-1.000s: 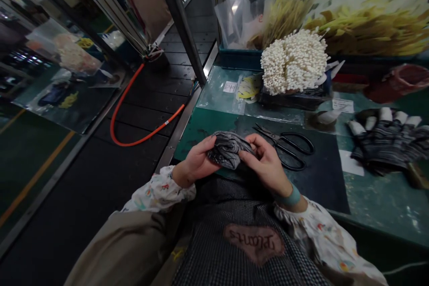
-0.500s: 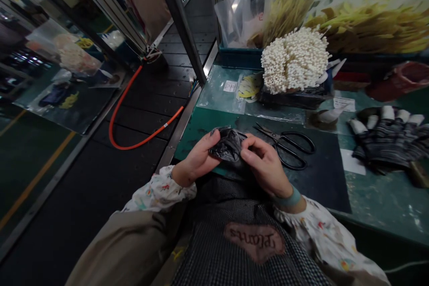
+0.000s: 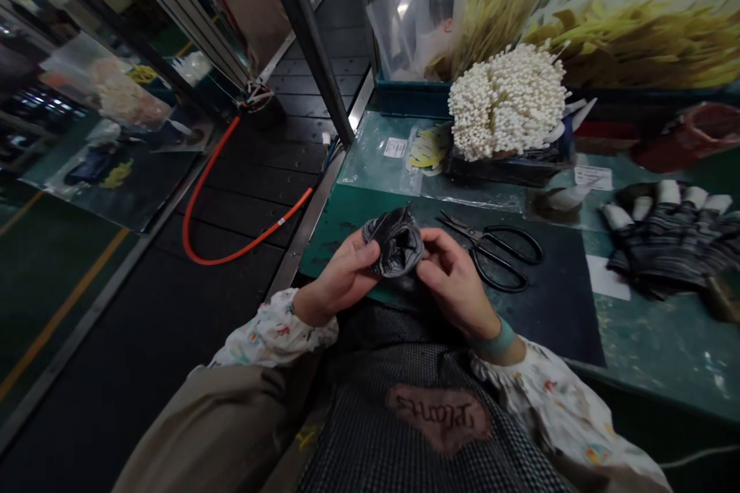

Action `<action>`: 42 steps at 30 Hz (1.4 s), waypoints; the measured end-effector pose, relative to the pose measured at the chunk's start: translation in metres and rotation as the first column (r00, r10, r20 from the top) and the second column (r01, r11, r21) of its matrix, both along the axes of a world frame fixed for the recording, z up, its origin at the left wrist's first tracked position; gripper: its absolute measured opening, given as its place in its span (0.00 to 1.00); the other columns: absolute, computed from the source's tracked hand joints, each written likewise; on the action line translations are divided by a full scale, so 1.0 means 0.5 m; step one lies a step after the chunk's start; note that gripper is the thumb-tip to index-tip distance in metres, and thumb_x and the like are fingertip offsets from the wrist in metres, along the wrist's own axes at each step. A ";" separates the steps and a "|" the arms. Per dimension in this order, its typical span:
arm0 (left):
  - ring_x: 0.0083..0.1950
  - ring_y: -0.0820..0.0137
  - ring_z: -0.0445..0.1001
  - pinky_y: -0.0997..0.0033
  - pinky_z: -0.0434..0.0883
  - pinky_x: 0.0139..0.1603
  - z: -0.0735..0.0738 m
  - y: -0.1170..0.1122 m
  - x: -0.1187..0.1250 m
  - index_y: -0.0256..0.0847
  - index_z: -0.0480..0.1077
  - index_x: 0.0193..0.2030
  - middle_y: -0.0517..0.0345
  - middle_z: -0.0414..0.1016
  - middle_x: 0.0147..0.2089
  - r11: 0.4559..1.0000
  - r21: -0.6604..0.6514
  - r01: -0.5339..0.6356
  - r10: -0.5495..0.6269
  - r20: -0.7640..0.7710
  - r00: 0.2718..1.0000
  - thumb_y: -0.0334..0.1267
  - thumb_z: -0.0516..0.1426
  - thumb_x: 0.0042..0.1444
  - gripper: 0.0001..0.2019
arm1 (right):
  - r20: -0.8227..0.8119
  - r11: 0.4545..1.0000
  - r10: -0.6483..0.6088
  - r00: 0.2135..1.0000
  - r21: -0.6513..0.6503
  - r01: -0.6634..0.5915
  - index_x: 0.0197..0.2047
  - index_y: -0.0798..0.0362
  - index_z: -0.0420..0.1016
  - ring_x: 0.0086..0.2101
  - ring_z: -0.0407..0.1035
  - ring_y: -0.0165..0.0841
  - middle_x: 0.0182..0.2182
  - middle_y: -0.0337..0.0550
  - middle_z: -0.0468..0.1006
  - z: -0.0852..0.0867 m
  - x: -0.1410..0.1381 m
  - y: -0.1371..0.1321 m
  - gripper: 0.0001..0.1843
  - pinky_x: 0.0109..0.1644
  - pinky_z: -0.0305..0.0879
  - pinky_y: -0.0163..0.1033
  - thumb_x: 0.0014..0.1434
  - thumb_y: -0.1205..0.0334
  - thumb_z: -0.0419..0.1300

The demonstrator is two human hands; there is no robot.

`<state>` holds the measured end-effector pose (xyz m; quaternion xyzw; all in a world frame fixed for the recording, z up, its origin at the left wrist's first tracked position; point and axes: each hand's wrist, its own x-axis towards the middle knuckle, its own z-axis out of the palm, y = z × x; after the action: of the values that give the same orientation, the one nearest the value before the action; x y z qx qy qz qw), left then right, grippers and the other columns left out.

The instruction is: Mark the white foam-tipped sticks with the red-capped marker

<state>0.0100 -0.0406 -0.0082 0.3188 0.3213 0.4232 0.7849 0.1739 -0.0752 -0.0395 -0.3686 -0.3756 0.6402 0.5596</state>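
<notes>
A bunched black-and-grey piece, thin and wrinkled, with a round rolled rim (image 3: 401,250), is held between my two hands above the front of the work mat; its exact kind is unclear. My left hand (image 3: 345,277) grips its left side, thumb on top near the opening. At its right edge my right hand (image 3: 454,277) pinches the rim between thumb and curled fingers. Just right of that hand, black-handled scissors (image 3: 491,246) lie on the dark mat (image 3: 555,316), blades pointing up and left.
A bundle of white-tipped stamens (image 3: 509,104) stands behind the scissors. Striped gloves with white fingertips (image 3: 664,239) lie at right, near a red cup (image 3: 687,137). Yellow petal pieces (image 3: 653,54) fill a bin at the back. A metal post (image 3: 306,31) and an orange hose (image 3: 190,216) are at left.
The black-and-grey piece has been turned and opened, so its round opening now faces up toward me. My left thumb has moved down along it; my right hand stays at its right edge.
</notes>
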 end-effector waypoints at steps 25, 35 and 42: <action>0.51 0.54 0.80 0.56 0.75 0.56 0.022 -0.015 -0.001 0.36 0.80 0.42 0.47 0.83 0.40 1.000 0.025 0.003 -0.001 -0.072 0.997 0.55 0.71 0.50 0.23 | -0.252 0.982 0.096 0.963 -0.136 -0.133 0.41 0.46 0.78 0.43 0.75 0.39 0.39 0.42 0.82 0.018 -0.011 -0.008 0.20 0.51 0.74 0.49 0.58 0.39 0.66; 0.51 0.58 0.80 0.62 0.72 0.56 0.025 -0.017 -0.010 0.38 0.78 0.47 0.49 0.82 0.47 0.993 0.041 0.114 -0.108 -0.115 0.987 0.40 0.74 0.43 0.24 | -0.259 0.982 0.102 0.961 -0.126 -0.138 0.37 0.46 0.73 0.41 0.72 0.38 0.34 0.39 0.77 0.015 -0.012 -0.011 0.17 0.50 0.73 0.47 0.62 0.41 0.63; 0.55 0.54 0.78 0.59 0.72 0.58 0.030 -0.011 -0.011 0.36 0.77 0.44 0.48 0.82 0.46 0.992 -0.002 0.127 -0.127 -0.062 0.990 0.36 0.72 0.41 0.21 | -0.301 0.977 0.089 0.949 -0.159 -0.142 0.38 0.46 0.74 0.41 0.72 0.37 0.35 0.39 0.78 0.016 -0.013 -0.013 0.17 0.47 0.73 0.45 0.60 0.42 0.67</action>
<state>0.0047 -0.0462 0.0069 0.3523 0.3241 0.3626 0.7996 0.1675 -0.0818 -0.0316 -0.2957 -0.2511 0.7505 0.5350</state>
